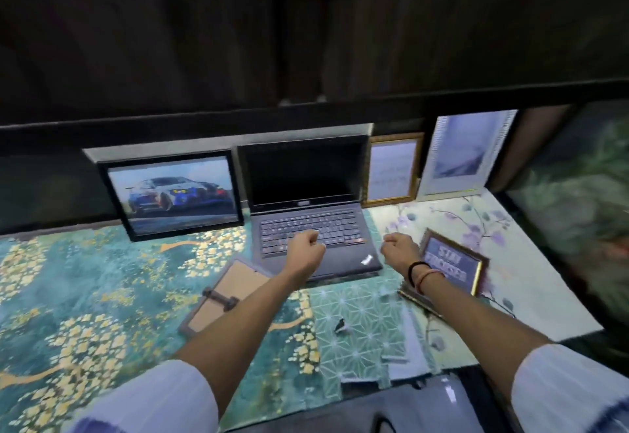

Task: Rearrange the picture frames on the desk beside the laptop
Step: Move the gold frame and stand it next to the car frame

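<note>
An open dark laptop (306, 214) sits mid-desk. Left of it a black frame with a race car picture (173, 194) leans upright. To the laptop's right a gold frame (391, 170) and a taller white frame (466, 153) lean against the back. A frame (224, 293) lies face down in front of the laptop's left corner. A frame with blue "STAY FOCUSED" lettering (452, 262) lies flat to the right. My left hand (304, 249) hovers over the keyboard, fingers curled, holding nothing. My right hand (398, 249) is curled too, just left of the lettered frame.
Patterned cloths cover the desk (85, 296): teal with gold flowers at left, green geometric in the middle, pale floral at right. A dark shelf edge (306, 116) overhangs the back. A small dark clip (340, 325) lies on the green cloth.
</note>
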Available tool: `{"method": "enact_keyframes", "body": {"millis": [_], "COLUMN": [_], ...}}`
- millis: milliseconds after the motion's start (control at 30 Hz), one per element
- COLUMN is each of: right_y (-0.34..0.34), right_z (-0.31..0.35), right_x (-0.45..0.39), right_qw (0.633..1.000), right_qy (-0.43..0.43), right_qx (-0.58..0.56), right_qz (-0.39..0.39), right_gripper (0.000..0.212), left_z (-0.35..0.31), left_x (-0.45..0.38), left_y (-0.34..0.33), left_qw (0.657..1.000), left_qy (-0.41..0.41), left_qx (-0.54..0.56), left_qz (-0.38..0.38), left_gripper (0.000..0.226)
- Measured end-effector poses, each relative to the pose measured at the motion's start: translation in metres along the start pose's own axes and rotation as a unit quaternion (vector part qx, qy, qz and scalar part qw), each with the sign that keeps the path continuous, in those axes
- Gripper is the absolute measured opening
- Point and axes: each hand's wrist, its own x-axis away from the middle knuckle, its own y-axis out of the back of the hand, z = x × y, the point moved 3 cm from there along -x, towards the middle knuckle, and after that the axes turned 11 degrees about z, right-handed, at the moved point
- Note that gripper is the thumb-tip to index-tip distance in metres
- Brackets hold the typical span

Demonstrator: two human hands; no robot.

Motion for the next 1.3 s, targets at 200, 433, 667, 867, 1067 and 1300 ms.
{"method": "enact_keyframes", "body": {"millis": [200, 433, 667, 867, 1067, 1300], "right_y": [0.105, 0.140, 0.131, 0.137, 0.141, 0.134], "right_z": [-0.046, -0.075, -0.078, -0.052, -0.035, -0.042], "right_x": [-0.047, -0.098, -0.159, -0.212, -0.217, -0.226], "right_qw": [0.998, 0.988, 0.973, 0.970, 0.973, 0.976], "right_qy": [-0.001, 0.031, 0.057, 0.119, 0.113, 0.111], "right_qx": [-0.064, -0.140, -0.200, -0.196, -0.179, -0.169], "right_qz": [0.004, 0.052, 0.097, 0.080, 0.096, 0.083], "right_gripper": [0.006, 0.031, 0.050, 0.063, 0.071, 0.069], "left_z": [-0.124, -0.238, -0.247, -0.246, -0.244, -0.251], "left_x": [-0.063, -0.163, -0.212, -0.237, -0.246, -0.243], "left_y": [-0.082, -0.103, -0.101, -0.100, -0.098, -0.096], "left_qw": [0.983, 0.922, 0.882, 0.868, 0.870, 0.850], "left_qy": [-0.094, -0.137, -0.093, -0.103, -0.099, -0.114], "left_qx": [-0.153, -0.356, -0.451, -0.462, -0.459, -0.485], "left_qz": [0.022, -0.066, -0.102, -0.147, -0.149, -0.171], "left_gripper": [0.026, 0.049, 0.051, 0.044, 0.046, 0.022]}}
